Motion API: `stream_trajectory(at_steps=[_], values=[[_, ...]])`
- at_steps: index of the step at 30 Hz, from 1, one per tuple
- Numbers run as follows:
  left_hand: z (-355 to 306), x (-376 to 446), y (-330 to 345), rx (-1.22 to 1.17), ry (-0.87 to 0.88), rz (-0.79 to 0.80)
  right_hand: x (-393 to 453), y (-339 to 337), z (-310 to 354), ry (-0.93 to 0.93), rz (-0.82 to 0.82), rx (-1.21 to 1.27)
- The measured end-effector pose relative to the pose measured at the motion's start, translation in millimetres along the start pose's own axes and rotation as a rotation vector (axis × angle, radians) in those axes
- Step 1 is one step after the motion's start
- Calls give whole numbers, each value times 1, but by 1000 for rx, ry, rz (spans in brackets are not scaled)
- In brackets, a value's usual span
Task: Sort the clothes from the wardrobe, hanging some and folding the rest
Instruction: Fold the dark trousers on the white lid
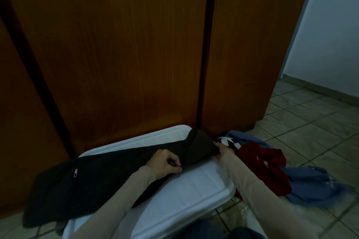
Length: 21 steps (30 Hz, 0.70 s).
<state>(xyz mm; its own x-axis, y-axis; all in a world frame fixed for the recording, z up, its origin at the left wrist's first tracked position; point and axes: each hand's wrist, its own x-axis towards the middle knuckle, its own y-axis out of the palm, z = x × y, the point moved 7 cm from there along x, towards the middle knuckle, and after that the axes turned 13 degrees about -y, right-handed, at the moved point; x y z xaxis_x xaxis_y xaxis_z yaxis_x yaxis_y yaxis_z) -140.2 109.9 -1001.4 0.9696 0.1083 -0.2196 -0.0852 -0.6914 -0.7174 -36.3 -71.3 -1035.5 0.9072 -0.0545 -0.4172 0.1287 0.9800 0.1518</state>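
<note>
head view, steeply down, close in

The picture is dark and dim. The brightest part is the pale wall (330,31) at the upper right, where soft light comes in. The brown doors (116,44) look shadowy, darkest at the left edge. Straight lines bend near the edges. Everything looks a bit soft and blurry.

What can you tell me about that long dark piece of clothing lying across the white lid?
The dark garment looks like matte black-brown fabric with a small white zip pull. It lies stretched diagonally over the white lid, its wide end overhanging toward the tiled floor. The left hand pinches its near edge; the right hand grips its narrow end.
</note>
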Motion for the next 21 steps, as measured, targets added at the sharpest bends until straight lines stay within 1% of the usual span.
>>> stream_trajectory(at_steps=[3,5,6,10,14,16,18,19,20,21], values=[[8,2,6,5,-36,37,8,-4,-1,6,-38,58],[16,5,8,36,-69,45,29,-5,-3,-18,-34,99],[20,6,10,57,-78,58,27,-3,1,-23,-16,120],[34,9,21,100,-98,106,15,-8,24,-100,-58,115],[30,12,32,123,-79,190,9,-2,38,-158,9,143],[26,12,37,133,-60,236,6,2,43,-234,24,116],[23,13,41,106,-41,265,-3,7,57,-405,57,-46],[22,13,42,29,-60,284,-10,12,66,-529,81,-191],[22,13,42,-105,-110,298,-18,20,76,-674,115,-387],[22,11,39,-292,-185,298,-27,32,83,-819,164,-616]])
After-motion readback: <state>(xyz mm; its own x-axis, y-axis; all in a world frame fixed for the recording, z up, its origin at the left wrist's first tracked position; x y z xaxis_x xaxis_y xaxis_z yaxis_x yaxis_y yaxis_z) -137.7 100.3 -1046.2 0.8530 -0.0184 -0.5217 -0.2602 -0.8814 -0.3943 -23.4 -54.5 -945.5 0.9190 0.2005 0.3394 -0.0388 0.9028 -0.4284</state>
